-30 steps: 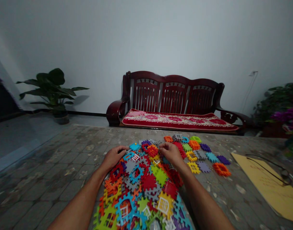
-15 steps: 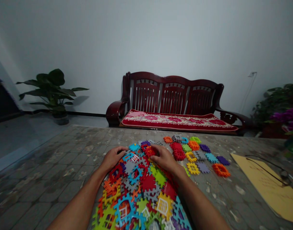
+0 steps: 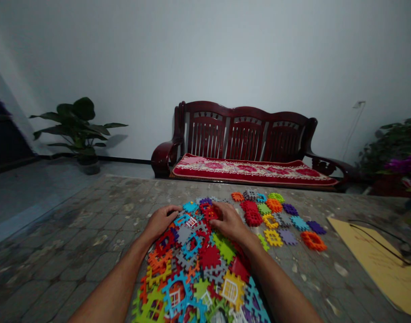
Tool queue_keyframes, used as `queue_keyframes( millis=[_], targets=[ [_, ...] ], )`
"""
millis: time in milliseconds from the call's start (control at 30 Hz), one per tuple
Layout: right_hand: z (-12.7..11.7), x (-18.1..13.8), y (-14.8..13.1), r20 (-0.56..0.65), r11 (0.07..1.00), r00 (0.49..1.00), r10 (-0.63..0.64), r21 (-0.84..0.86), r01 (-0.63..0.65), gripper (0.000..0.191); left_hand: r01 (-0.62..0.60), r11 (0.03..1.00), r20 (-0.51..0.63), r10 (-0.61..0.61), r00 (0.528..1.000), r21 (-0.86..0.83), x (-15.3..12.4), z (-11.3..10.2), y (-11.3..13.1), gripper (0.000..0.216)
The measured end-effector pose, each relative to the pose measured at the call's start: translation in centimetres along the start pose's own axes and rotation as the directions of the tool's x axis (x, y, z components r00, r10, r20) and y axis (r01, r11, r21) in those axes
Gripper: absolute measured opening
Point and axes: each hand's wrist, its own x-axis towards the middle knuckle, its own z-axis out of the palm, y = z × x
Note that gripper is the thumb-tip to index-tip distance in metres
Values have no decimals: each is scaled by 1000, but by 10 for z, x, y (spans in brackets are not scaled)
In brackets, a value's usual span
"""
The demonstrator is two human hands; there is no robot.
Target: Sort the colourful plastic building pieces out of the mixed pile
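A large heap of colourful interlocking plastic tiles (image 3: 192, 269) with toothed edges lies in front of me, in red, blue, green, orange, yellow and grey. Some tiles carry white window frames. My left hand (image 3: 162, 220) rests at the heap's far left edge, near a light-blue tile (image 3: 191, 207), its thumb and fingers apart. On the far right side lies my right hand (image 3: 229, 220), thumb and forefinger parted beside an orange-red tile (image 3: 209, 212). Its other fingers are partly hidden. I see no tile lifted in either hand.
Right of the heap, several tiles and small stacks lie spread out, among them a red stack (image 3: 251, 214) and an orange stack (image 3: 313, 241). A yellow sheet (image 3: 377, 264) with dark glasses on it is farther right. A wooden bench (image 3: 246, 130) stands behind the patterned table (image 3: 101, 251).
The whole view has shifted slightly, so everything appears a little farther right. Both hands stay at about the same places on the heap.
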Motion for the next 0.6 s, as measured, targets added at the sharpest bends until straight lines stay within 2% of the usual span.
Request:
queue_keyframes(
  millis=[233, 333, 500, 600],
  targets=[
    [2, -3, -5, -40, 999, 999, 28, 16, -28, 60, -9, 1000, -11, 9, 1000, 28, 0, -1, 1, 33],
    [-5, -1, -2, -79, 998, 996, 38, 47, -34, 57, -15, 1000, -11, 15, 1000, 18, 0, -1, -1, 33],
    [-47, 1, 23, -216, 987, 971, 106, 145, -75, 53, -17, 1000, -16, 17, 1000, -4, 0, -1, -1, 33],
    [-75, -6, 43, -205, 971, 964, 171, 200, -130, 48, -3, 1000, -15, 3, 1000, 1, -1, -2, 1, 34]
  ],
)
